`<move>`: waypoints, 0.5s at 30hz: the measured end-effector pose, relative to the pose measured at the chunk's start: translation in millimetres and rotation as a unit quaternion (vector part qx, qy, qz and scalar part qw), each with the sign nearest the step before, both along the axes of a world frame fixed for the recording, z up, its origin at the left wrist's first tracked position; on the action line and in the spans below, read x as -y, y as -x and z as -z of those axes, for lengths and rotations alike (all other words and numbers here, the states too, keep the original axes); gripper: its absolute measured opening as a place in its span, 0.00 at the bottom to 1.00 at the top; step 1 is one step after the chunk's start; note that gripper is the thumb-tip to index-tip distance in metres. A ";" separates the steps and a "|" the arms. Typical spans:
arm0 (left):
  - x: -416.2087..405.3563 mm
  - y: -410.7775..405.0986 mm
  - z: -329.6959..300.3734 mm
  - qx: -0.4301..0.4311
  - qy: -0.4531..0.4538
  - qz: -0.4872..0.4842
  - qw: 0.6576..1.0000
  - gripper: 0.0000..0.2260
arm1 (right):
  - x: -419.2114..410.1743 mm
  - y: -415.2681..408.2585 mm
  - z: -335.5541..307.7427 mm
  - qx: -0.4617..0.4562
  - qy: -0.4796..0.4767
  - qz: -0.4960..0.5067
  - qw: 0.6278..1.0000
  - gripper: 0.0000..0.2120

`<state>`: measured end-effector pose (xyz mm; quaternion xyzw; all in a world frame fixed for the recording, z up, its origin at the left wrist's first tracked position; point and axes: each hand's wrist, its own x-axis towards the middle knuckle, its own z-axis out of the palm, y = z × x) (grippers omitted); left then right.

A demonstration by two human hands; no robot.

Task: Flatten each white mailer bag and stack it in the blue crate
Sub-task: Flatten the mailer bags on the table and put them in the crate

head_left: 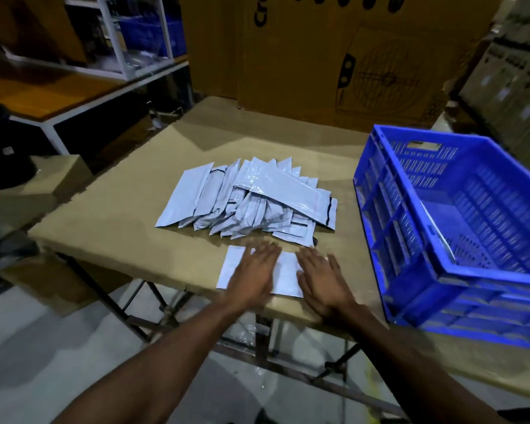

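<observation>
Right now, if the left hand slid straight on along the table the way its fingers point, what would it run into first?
The left hand lies flat on a single white mailer bag, fingers pointing away from the person. Straight ahead lies the pile of mailer bags, probably its near edge first, though blur hides the exact gap.

Glossy plastic mailers [257, 197], matt cardboard tabletop [129, 209]

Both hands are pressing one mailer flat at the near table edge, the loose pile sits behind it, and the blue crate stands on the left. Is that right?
Not quite: the head view shows the crate on the right, not the left. The rest holds: the left hand and right hand press one mailer flat at the near table edge, with the pile behind it.
</observation>
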<state>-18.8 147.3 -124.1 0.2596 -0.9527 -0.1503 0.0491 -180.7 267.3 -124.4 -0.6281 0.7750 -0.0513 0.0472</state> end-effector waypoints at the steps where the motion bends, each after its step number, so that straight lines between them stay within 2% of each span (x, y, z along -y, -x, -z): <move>1: -10.8 11.7 2.0 -0.060 -0.033 0.002 0.998 0.27 | 3.9 -4.8 1.4 0.005 -0.011 -0.012 1.000 0.28; 2: -19.9 21.7 5.4 -0.094 -0.057 -0.007 0.994 0.25 | 5.6 -6.7 4.0 -0.003 -0.009 -0.019 1.000 0.27; 3: -28.0 27.5 8.4 -0.088 -0.065 -0.021 0.994 0.25 | 5.5 -5.5 8.7 -0.003 -0.010 -0.024 1.000 0.27; 7: -27.9 19.0 20.9 0.046 0.035 -0.050 0.997 0.33 | 0.4 1.7 18.0 -0.021 0.012 -0.019 1.000 0.25; 9: -16.2 7.0 24.6 0.076 0.062 -0.055 0.994 0.33 | -0.2 1.7 19.9 -0.027 0.020 -0.011 0.999 0.25; 15: 16.9 -32.7 31.7 0.110 0.049 -0.104 0.987 0.32 | -11.8 15.2 25.1 0.020 -0.008 0.015 1.000 0.34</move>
